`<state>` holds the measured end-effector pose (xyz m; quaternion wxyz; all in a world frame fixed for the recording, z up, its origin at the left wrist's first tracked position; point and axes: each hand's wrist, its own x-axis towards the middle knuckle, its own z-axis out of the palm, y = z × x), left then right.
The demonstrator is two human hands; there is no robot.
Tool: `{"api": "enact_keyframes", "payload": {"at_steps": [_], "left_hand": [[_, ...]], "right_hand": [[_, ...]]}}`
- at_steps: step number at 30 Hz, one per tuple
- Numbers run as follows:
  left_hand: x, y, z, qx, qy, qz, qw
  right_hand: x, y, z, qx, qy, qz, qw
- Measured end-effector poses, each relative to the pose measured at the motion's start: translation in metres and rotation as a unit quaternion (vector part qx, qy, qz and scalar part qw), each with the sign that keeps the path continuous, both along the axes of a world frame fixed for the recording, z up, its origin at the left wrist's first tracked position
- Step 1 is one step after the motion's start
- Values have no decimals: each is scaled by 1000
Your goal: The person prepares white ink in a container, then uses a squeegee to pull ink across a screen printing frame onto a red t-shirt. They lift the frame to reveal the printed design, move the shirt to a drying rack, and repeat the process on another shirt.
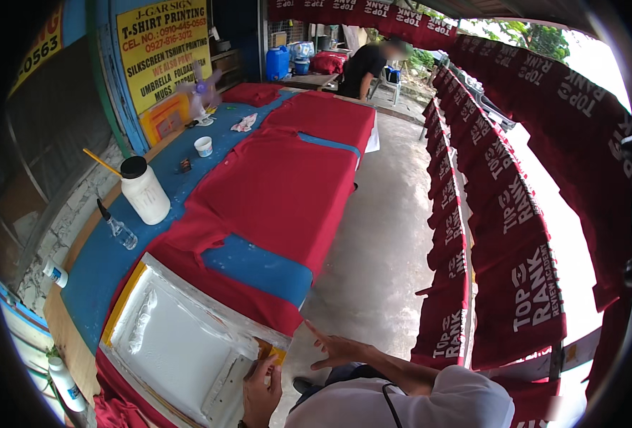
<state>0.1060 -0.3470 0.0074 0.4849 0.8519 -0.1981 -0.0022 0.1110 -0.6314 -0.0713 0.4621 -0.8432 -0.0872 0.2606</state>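
A silkscreen frame (195,292) with whitish, worn edges lies tilted over red cloth at the near end of the table. Thick white ink (180,342) coats its mesh. A pale flat bar, seemingly a squeegee (227,385), rests inside the frame's near right side. My left hand (261,392) is by that corner, fingers bent and drawn together against a small brown piece (264,348); the palm side is hidden, so what it grips is unclear. Off the table's right edge, my right hand (341,351) hangs in the air with fingers apart, holding nothing.
Red shirts (280,192) cover the blue table (259,271). Along its left side stand a white jar (145,196), a clear bottle (122,234) and a white cup (203,146). Printed red shirts (501,192) hang in rows at right. A person (366,68) bends at the far end.
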Motion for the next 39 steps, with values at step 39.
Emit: {"api": "enact_keyframes", "payload": {"at_steps": [39], "left_hand": [[-206,-164,-38,318,52,-675,664]], "right_hand": [[-917,324,39,-24,339,-903,261]]}}
